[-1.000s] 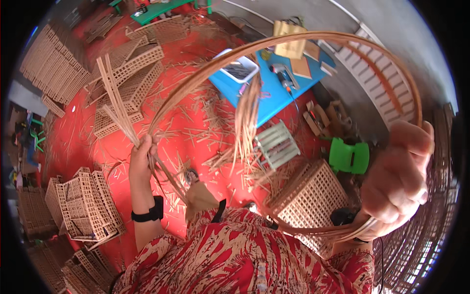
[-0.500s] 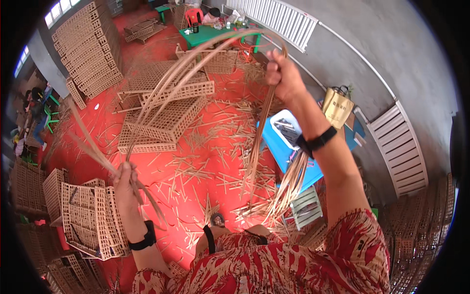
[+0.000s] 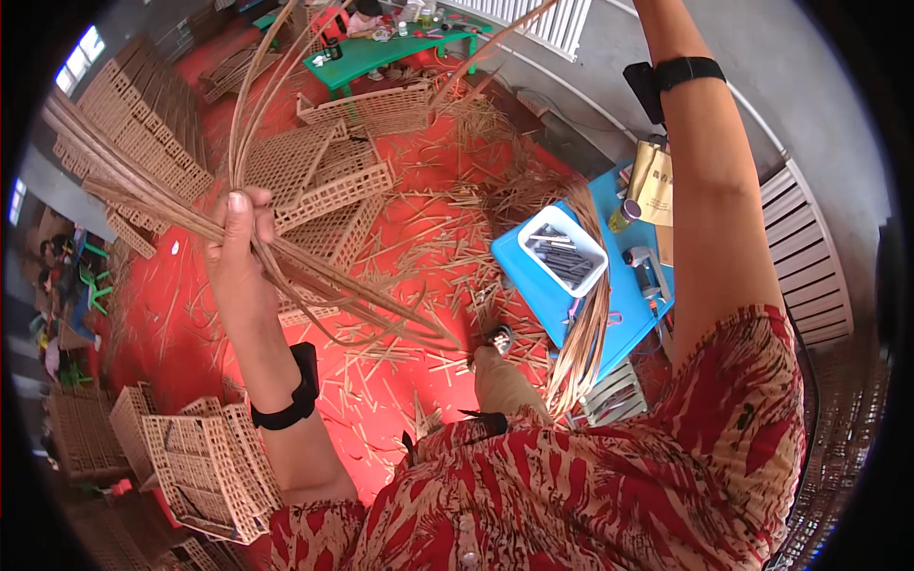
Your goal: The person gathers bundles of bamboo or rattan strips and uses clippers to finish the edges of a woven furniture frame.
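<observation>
My left hand (image 3: pixel 243 233) is closed around a bundle of long brown wicker strips (image 3: pixel 352 295). One end of the bundle fans out to the upper left, the other trails to the lower right over the red floor. A few thinner strips (image 3: pixel 238 124) rise from the same hand and leave the top edge. My right arm (image 3: pixel 705 162) stretches up past the upper edge, so my right hand is out of sight. Several strips slant up toward the top edge near the radiator; what holds them there is hidden.
On my right, a blue table (image 3: pixel 522 276) carries a white tub (image 3: pixel 598 246) of dark pieces, a handheld power tool (image 3: pixel 647 273), a jar (image 3: pixel 625 214) and draped strips (image 3: pixel 586 333). Woven lattice trays (image 3: pixel 324 181) are piled ahead, others (image 3: pixel 209 466) at lower left. Cut scraps litter the red floor.
My right arm has reached farther up and its hand has left the picture. My left hand has risen, still gripping strips. The view has shifted, showing more of the blue table.
</observation>
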Demonstrator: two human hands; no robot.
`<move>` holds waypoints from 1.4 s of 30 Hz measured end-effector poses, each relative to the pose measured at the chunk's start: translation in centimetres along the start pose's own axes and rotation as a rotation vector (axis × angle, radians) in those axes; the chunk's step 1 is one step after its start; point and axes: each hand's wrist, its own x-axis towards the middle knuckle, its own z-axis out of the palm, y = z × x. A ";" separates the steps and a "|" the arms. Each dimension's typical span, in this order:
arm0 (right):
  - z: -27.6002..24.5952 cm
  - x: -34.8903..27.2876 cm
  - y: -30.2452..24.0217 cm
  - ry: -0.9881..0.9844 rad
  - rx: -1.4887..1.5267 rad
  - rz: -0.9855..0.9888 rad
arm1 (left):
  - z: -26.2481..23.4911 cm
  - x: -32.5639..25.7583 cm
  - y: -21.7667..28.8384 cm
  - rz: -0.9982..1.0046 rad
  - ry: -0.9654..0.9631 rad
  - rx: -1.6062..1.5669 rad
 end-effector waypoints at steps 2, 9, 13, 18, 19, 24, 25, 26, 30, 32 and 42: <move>-5.6 4.0 5.3 0.109 -0.029 -0.009 | 4.8 3.6 -3.2 0.020 -0.038 0.026; -35.5 -3.4 25.8 -0.404 -1.336 0.157 | 17.6 11.2 -11.8 -0.201 -0.249 0.225; -38.3 -13.1 23.0 -0.501 -1.243 1.060 | 19.6 17.5 -18.9 0.169 -0.179 0.391; -40.7 -17.3 13.1 -0.324 -0.976 1.254 | 28.0 20.0 -15.1 -0.007 -0.277 0.155; -39.1 -17.3 11.4 -0.289 -0.886 1.214 | 30.1 20.0 -15.0 -0.017 -0.301 0.151; -22.8 -13.5 2.6 -0.332 -0.676 0.896 | 39.7 17.6 -12.2 -0.023 -0.949 -0.158; -21.7 -13.2 2.5 -0.360 -0.559 0.796 | 41.8 16.3 -10.8 -0.013 -1.060 -0.228; -19.8 -12.7 1.9 -0.295 -0.466 0.794 | 43.4 15.1 -9.0 -0.001 -1.106 -0.212; -16.3 -10.1 -0.2 -0.337 -0.232 0.686 | 47.2 12.3 -4.8 0.326 -1.359 -0.263; -17.6 -11.3 -1.3 -0.186 -0.457 0.495 | 48.5 11.0 -3.0 0.420 -1.497 -0.247; -23.3 -14.1 -12.5 0.287 -0.405 0.310 | 51.4 1.5 -13.6 -0.047 -2.124 -0.689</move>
